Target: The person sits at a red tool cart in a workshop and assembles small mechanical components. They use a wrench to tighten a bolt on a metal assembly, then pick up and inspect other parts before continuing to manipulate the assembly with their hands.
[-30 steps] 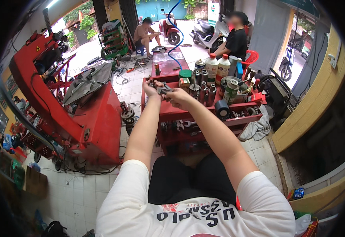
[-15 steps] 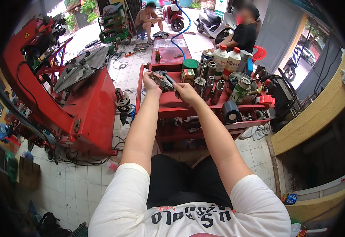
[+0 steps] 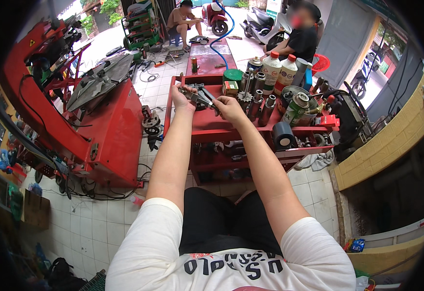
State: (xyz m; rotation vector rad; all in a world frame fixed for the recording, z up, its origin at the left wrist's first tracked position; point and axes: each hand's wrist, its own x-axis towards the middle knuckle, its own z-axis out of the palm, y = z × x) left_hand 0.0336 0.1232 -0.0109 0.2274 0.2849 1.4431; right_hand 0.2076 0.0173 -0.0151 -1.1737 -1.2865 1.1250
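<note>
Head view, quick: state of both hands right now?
Left hand: curled around a grey metal piece, exact kind unclear.
Right hand: closed on grey metal too; whether the same piece, cannot tell.

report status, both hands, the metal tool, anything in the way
Left hand and right hand both gripping grey metal tool, exact type unclear. Held over red cart. Nothing seen blocking; upright metal cylinders just right of right hand.

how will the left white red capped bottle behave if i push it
The tall white bottle with a red cap may tip if pushed high, being narrow for its height. Looking like plastic, it would probably flex rather than shatter. Weight is uncertain: the fill level doesn't show.
</note>
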